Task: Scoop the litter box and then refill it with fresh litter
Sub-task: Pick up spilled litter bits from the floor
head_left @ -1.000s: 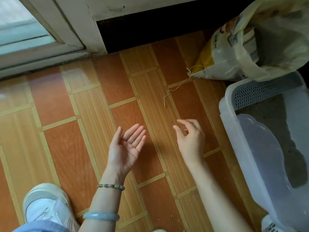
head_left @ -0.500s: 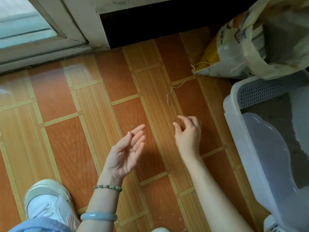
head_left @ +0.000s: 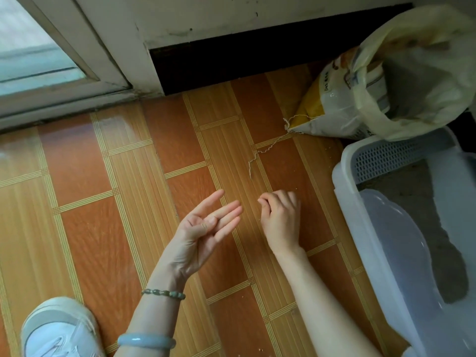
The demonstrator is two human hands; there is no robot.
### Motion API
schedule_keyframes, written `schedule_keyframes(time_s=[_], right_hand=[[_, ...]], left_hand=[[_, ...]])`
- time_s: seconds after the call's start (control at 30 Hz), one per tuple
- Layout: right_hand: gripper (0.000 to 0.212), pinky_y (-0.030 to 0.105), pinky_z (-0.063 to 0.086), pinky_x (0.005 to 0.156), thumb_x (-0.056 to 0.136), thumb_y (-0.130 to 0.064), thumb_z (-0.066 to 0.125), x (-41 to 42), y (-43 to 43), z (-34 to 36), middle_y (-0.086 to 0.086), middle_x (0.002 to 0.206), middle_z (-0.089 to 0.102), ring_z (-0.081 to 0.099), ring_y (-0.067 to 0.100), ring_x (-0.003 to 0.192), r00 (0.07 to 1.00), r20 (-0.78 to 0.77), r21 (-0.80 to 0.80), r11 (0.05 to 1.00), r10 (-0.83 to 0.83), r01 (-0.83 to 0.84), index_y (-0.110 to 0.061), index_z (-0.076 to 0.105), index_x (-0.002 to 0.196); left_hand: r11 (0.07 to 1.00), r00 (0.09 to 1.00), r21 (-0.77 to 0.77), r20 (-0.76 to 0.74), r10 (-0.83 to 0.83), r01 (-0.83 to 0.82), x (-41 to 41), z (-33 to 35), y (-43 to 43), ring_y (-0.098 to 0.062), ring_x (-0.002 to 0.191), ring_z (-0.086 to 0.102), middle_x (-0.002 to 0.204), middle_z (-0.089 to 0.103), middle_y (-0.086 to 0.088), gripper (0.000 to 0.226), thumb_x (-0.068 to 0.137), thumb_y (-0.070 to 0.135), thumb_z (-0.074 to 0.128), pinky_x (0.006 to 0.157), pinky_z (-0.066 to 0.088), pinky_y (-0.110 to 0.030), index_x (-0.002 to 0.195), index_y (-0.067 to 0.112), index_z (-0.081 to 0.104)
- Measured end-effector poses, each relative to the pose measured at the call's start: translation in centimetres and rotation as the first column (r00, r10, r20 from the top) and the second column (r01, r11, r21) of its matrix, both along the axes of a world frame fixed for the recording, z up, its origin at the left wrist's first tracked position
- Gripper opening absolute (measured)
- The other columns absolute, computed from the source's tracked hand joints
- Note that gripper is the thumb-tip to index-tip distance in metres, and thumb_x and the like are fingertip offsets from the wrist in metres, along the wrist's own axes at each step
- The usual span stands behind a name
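Observation:
A pale translucent litter box stands on the floor at the right edge, with grey litter inside and a perforated panel at its far end. Behind it lies a white and yellow litter bag, partly covered by a yellowish plastic bag. My left hand hovers palm up over the floor, fingers straight, thumb folded across the palm. My right hand is just right of it, fingers curled and fingertips bunched together close to the floor. Anything between those fingertips is too small to see.
A few tiny grains lie scattered on the orange tile-pattern floor. A loose string trails from the bag's corner. My white shoe is at the bottom left. A window frame and a dark gap under the wall close the far side.
My right hand's fingers have curled in tighter, fingertips together. My left hand has tilted and its thumb has folded over the palm. The view has shifted slightly left and down.

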State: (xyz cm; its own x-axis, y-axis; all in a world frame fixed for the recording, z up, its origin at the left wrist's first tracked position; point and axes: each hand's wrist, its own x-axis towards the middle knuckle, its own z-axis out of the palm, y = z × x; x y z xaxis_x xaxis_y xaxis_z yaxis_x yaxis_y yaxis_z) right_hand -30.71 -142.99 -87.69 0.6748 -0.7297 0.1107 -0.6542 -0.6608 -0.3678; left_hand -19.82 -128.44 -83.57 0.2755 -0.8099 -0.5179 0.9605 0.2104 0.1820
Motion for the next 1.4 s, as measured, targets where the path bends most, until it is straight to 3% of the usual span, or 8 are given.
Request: schedule_keyframes(time_s=[0.2,0.3,0.5,0.6,0.7,0.9,1.07,1.4], right_hand=[[0.01,0.036,0.046,0.068,0.078,-0.004,0.068,0.6,0.0,0.9,0.006,0.082,0.061,0.053,0.023,0.077,0.985,-0.17,0.021,0.999,0.042,-0.039,-0.01,0.062,0.082],[0.004,0.035,0.046,0.075,0.082,-0.004,0.059,1.0,-0.1,2.5,0.006,0.084,0.061,0.052,0.021,0.079,0.998,-0.062,0.126,0.992,-0.017,0.025,-0.008,0.061,0.083],[0.021,0.008,0.033,0.074,0.09,-0.022,0.041,2.8,0.9,7.2,0.001,0.092,0.057,0.045,0.01,0.086,0.982,0.187,0.237,0.971,-0.014,-0.031,-0.011,0.059,0.089],[0.019,0.016,0.032,0.075,0.089,-0.02,0.044,3.6,1.2,8.3,0.003,0.089,0.058,0.047,0.015,0.085,0.978,0.203,0.179,0.98,0.055,-0.092,-0.01,0.059,0.087],[0.018,0.029,0.04,0.075,0.089,-0.02,0.045,3.7,1.0,8.7,0.002,0.089,0.059,0.048,0.018,0.084,0.978,0.197,0.114,0.989,0.07,-0.093,-0.011,0.06,0.086],[0.011,0.034,0.042,0.078,0.084,-0.022,0.057,2.9,2.0,8.8,0.0,0.092,0.061,0.049,0.018,0.088,0.974,0.155,0.021,0.985,0.165,-0.171,-0.015,0.065,0.087],[0.014,0.033,0.037,0.082,0.082,-0.028,0.063,2.2,3.0,8.5,-0.001,0.086,0.063,0.049,0.017,0.088,0.966,0.166,-0.073,0.98,0.196,-0.186,-0.017,0.072,0.083],[0.019,0.028,0.045,0.074,0.087,-0.024,0.057,0.3,2.0,9.3,0.0,0.087,0.062,0.052,0.017,0.083,0.934,0.348,0.055,0.993,0.082,-0.107,-0.013,0.072,0.091]], left_hand=[[0.991,0.997,0.116,0.045,-0.067,0.062,0.7,1.0,-1.6,-0.042,0.116,0.055,0.121,0.055,-0.035,0.06,0.074,-0.021,0.037,0.093,0.049,-0.044,0.127,0.005,0.048],[0.988,0.997,0.138,0.011,-0.077,0.075,0.8,1.4,-2.3,-0.043,0.113,0.056,0.12,0.055,-0.036,0.067,0.063,-0.022,0.036,0.091,0.049,-0.046,0.124,0.001,0.049],[0.994,0.999,0.1,0.009,-0.039,0.038,0.7,1.3,-4.4,-0.041,0.101,0.063,0.108,0.062,-0.034,0.059,0.043,-0.018,0.044,0.076,0.057,-0.038,0.093,-0.005,0.072],[0.999,1.0,0.027,0.014,-0.026,0.025,0.8,1.9,-5.7,-0.031,0.081,0.069,0.091,0.066,-0.026,0.063,0.042,-0.018,0.044,0.064,0.057,-0.029,0.102,-0.013,0.064],[0.999,0.999,-0.006,-0.025,0.033,-0.033,0.9,2.0,-6.2,-0.032,0.084,0.069,0.094,0.066,-0.026,0.06,0.04,-0.011,0.05,0.067,0.058,-0.032,0.098,-0.013,0.066],[1.0,1.0,0.022,-0.014,0.015,-0.014,-0.5,2.6,-6.8,-0.026,0.092,0.067,0.102,0.068,-0.019,0.043,0.062,0.019,0.064,0.087,0.053,-0.035,0.099,-0.002,0.071],[0.991,1.0,0.133,-0.009,-0.021,0.022,-1.4,3.2,-7.2,-0.023,0.101,0.066,0.115,0.067,-0.013,0.05,0.097,0.034,0.032,0.078,0.057,-0.032,0.099,0.005,0.073],[0.987,0.999,0.16,0.031,0.017,-0.022,-1.2,3.3,-6.1,-0.023,0.091,0.07,0.102,0.071,-0.017,0.056,0.099,0.034,0.032,0.077,0.058,-0.031,0.086,0.001,0.076]])
